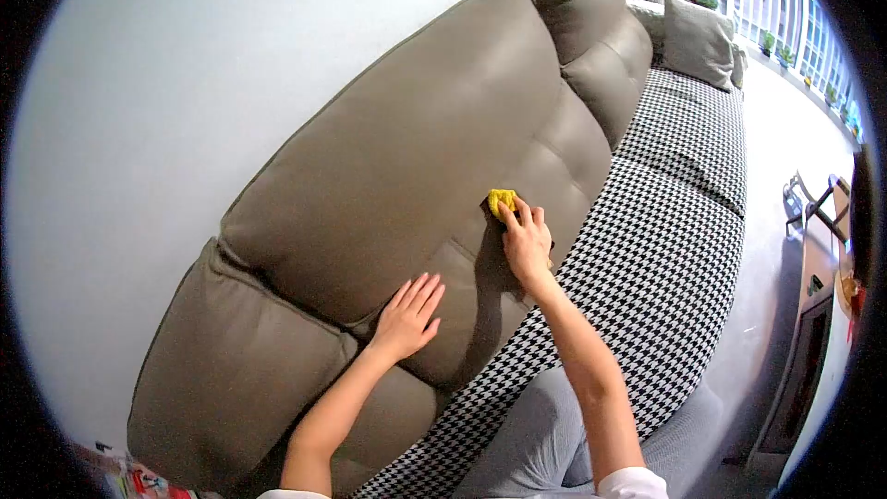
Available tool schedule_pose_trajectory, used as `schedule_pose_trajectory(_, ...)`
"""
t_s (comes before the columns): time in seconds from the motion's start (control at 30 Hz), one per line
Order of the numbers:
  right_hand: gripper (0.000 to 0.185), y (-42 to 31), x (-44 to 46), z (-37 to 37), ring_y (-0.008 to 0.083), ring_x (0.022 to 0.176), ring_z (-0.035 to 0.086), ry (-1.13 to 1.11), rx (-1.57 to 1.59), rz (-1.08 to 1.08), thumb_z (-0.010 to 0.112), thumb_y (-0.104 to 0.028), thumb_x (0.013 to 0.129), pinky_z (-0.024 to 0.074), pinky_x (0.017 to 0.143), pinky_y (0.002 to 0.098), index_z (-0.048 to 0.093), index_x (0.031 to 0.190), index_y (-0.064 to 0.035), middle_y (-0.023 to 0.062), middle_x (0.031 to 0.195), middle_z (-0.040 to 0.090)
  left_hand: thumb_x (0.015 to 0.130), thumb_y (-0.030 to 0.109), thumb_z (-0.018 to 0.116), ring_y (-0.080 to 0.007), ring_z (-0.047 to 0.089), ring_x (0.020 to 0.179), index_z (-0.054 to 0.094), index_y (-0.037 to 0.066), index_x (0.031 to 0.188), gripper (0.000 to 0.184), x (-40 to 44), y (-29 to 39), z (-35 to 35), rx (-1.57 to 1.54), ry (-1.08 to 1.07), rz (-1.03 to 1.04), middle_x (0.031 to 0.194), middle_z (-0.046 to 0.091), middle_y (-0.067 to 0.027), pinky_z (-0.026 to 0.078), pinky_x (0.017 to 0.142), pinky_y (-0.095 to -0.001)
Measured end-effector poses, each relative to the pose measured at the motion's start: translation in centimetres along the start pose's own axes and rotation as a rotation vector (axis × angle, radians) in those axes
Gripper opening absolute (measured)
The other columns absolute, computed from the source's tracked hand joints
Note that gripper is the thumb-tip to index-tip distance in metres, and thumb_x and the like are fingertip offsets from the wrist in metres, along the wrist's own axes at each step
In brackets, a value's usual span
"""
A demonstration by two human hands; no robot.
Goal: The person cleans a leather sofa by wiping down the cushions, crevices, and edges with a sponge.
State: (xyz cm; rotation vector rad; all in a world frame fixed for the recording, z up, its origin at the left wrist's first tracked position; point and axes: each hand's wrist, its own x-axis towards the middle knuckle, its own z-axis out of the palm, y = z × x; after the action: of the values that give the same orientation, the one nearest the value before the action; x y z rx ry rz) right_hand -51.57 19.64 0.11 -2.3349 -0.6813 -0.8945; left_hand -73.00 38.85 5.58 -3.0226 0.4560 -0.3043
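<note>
My right hand [528, 242] grips a crumpled yellow cloth [502, 202] against the lower part of a grey-brown leather sofa backrest [407, 120]. Part of the cloth is hidden under the fingers. Lower and to the left, my left hand [407, 319] lies flat on the same backrest, near a seam between two cushions, with its fingers stretched out and nothing in them. A black-and-white houndstooth cover [647, 259] spreads over the seat below both hands.
A grey pillow [698, 42] leans at the sofa's far end. Along the right stands a wooden table [818, 263] with things on it. My knee [536, 425] rests on the seat's near end. A white wall [185, 83] runs behind the backrest. Potted plants [776, 51] line the railing.
</note>
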Motion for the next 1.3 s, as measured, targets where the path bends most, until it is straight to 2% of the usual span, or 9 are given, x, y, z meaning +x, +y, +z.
schedule_pose_trajectory(0.23,0.045,-14.7,-9.0,-1.2,0.0285,0.109,0.055,-0.140,0.099,-0.350,0.058,-0.021,0.084,0.0493,0.082,0.0393,0.065,0.127,-0.0127,0.0140,0.140,0.054,0.095,0.029,0.062,-0.0303,0.032,0.147,0.037,0.008,0.152,0.066,-10.8,-2.1,-1.5,0.147,-0.142,-0.078,0.156,0.036,-0.0133,0.028,0.120,-0.0464)
schedule_pose_trajectory(0.37,0.042,-9.8,-7.1,-1.5,0.0260,0.109,0.053,-0.174,0.125,-0.604,0.061,-0.019,0.082,0.0489,0.084,0.0400,0.067,0.124,-0.0180,0.0058,0.138,0.054,0.089,0.016,0.063,-0.0304,0.040,0.142,0.046,0.007,0.145,0.059,-11.3,-2.6,0.0,0.042,0.060,-0.060,0.152,0.043,-0.0136,0.035,0.117,-0.0459)
schedule_pose_trajectory(0.5,0.046,-6.0,-2.9,-0.8,0.0264,0.105,0.054,-0.069,0.071,-0.065,0.065,-0.012,0.078,0.0493,0.079,0.0369,0.066,0.123,-0.0180,0.0025,0.130,0.058,0.089,0.014,0.056,-0.0281,0.045,0.138,0.049,0.010,0.143,0.054,-12.6,-3.2,1.8,0.062,0.285,0.029,0.148,0.046,-0.0121,0.044,0.110,-0.0446)
schedule_pose_trajectory(0.63,0.048,-14.2,-5.9,-0.4,0.0278,0.107,0.054,-0.173,-0.132,-0.078,0.064,-0.017,0.079,0.0486,0.077,0.0396,0.064,0.127,-0.0126,0.0056,0.134,0.056,0.092,0.025,0.054,-0.0348,0.042,0.138,0.036,0.011,0.152,0.065,-13.4,-4.1,3.4,-0.037,0.471,0.076,0.153,0.039,-0.0145,0.041,0.110,-0.0502)
schedule_pose_trajectory(0.83,0.036,-20.2,-14.5,-2.2,0.0253,0.112,0.049,-0.244,0.123,-0.932,0.060,-0.028,0.082,0.0487,0.080,0.0381,0.071,0.114,-0.0154,0.0043,0.140,0.052,0.096,0.046,0.048,-0.0440,0.038,0.140,0.012,0.010,0.160,0.081,-12.9,-4.5,3.3,-0.212,0.433,0.071,0.155,0.034,-0.0230,0.031,0.115,-0.0538)
schedule_pose_trajectory(0.9,0.035,-18.0,-12.6,-2.1,0.0221,0.112,0.049,0.002,0.153,-0.861,0.062,-0.028,0.081,0.0483,0.079,0.0325,0.073,0.114,-0.0189,0.0023,0.146,0.050,0.096,0.045,0.049,-0.0442,0.038,0.140,0.012,0.009,0.159,0.082,-12.8,-4.4,2.9,-0.202,0.420,0.050,0.155,0.035,-0.0234,0.031,0.115,-0.0540)
schedule_pose_trajectory(1.1,0.039,-9.7,-7.4,-2.5,0.0277,0.112,0.054,-0.076,-0.003,-0.251,0.063,-0.023,0.085,0.0484,0.083,0.0384,0.067,0.124,-0.0200,0.0033,0.135,0.059,0.092,0.037,0.055,-0.0415,0.038,0.141,0.019,0.007,0.158,0.081,-12.5,-4.0,2.6,-0.172,0.371,0.014,0.156,0.035,-0.0212,0.032,0.115,-0.0527)
schedule_pose_trajectory(1.23,0.053,-13.5,-10.8,-0.5,0.0314,0.106,0.054,-0.026,0.035,-0.130,0.067,-0.010,0.070,0.0485,0.081,0.0429,0.067,0.122,-0.0190,0.0043,0.130,0.059,0.095,0.039,0.051,-0.0370,0.038,0.142,0.033,0.010,0.154,0.068,-12.0,-3.7,2.3,-0.115,0.383,0.030,0.156,0.037,-0.0164,0.033,0.115,-0.0519)
schedule_pose_trajectory(1.3,0.038,-17.9,-14.4,-2.3,0.0278,0.108,0.052,-0.204,0.083,-0.376,0.065,-0.018,0.074,0.0472,0.080,0.0415,0.069,0.112,-0.0196,0.0025,0.129,0.057,0.096,0.040,0.049,-0.0358,0.038,0.142,0.038,0.011,0.152,0.064,-12.0,-3.5,2.0,-0.104,0.378,0.051,0.156,0.038,-0.0150,0.033,0.115,-0.0519)
